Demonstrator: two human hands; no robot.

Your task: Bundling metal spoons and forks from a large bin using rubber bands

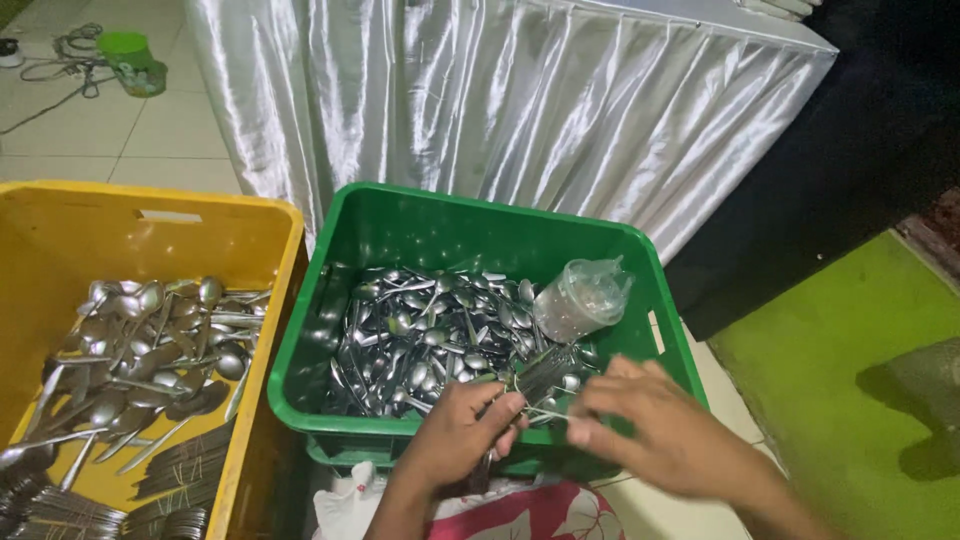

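My left hand [462, 428] grips a bundle of metal forks [538, 376] over the near edge of the green crate [400, 215]. Just to the right, my right hand [655, 428] has its fingers at the bundle's handle ends; it is blurred, and I cannot tell what it pinches. The green crate is filled with several loose spoons [420, 340]. A clear plastic cup [580, 298] lies tilted on the cutlery at the crate's right side.
A yellow crate [110, 225] at left holds loose spoons and bundled forks [175, 470]. Behind stands a table draped in shiny white cloth [520, 100]. Green mat [830, 370] at right, tiled floor with cables and a green object [128, 55] far left. Red-and-white cloth [530, 510] below.
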